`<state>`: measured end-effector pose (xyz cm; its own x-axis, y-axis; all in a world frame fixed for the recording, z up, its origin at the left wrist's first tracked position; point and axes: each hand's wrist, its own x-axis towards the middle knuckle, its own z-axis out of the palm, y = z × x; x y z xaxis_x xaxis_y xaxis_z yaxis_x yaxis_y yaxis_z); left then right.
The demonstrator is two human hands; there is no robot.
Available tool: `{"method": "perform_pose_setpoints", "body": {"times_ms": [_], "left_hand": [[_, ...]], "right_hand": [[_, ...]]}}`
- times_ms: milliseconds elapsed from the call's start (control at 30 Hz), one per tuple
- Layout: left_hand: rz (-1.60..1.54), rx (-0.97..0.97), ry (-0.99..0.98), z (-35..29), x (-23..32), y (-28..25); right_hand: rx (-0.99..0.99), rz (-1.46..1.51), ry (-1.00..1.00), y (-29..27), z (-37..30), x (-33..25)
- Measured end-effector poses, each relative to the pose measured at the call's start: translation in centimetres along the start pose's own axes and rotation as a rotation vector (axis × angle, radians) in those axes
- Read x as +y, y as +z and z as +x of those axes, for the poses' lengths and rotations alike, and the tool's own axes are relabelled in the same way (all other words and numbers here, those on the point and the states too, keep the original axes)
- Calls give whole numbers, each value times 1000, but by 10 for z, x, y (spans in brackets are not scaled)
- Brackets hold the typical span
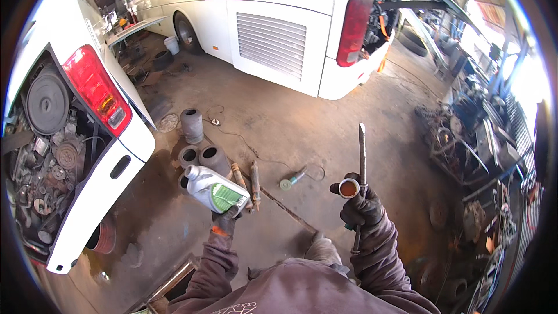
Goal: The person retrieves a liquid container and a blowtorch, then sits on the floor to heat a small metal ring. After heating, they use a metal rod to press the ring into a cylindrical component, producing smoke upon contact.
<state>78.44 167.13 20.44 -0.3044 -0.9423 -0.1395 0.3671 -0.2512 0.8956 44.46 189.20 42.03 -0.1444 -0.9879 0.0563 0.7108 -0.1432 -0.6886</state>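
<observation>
One hand (226, 219), the left, grips a green-labelled bottle (215, 188); the right hand (365, 210) clasps cup (349, 188) and metal bar (363, 154).

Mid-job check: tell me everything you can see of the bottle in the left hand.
The bottle is silver-grey and looks like plastic, with a boxy body narrowing to a short neck. A green and white label covers part of the side facing the camera. It is held tilted in front of the person, neck toward the picture's upper left. The gloved left hand holds it near the base; nothing else clearly touches it. Whether it is capped, or how full, I cannot tell.
</observation>
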Motion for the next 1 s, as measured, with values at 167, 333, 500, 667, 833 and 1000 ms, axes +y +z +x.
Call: {"method": "perform_pose_setpoints", "body": {"times_ms": [167,333,500,667,833,1000], "left_hand": [[-14,274,9,160,-46,19],[4,665,-34,261,-94,1],[137,878,-21,313,-92,15],[-9,1021,-82,428,-59,74],[51,949,-33,626,-73,65],[-62,844,52,857,-59,8]], "right_hand": [[-83,-43,50,-73,167,-47],[-176,-82,136,-123,349,-101],[-215,-74,286,-147,526,-129],[-358,2,362,-173,705,-118],[-400,-50,376,-191,892,-88],[-529,85,473,-180,1094,-60]]}}
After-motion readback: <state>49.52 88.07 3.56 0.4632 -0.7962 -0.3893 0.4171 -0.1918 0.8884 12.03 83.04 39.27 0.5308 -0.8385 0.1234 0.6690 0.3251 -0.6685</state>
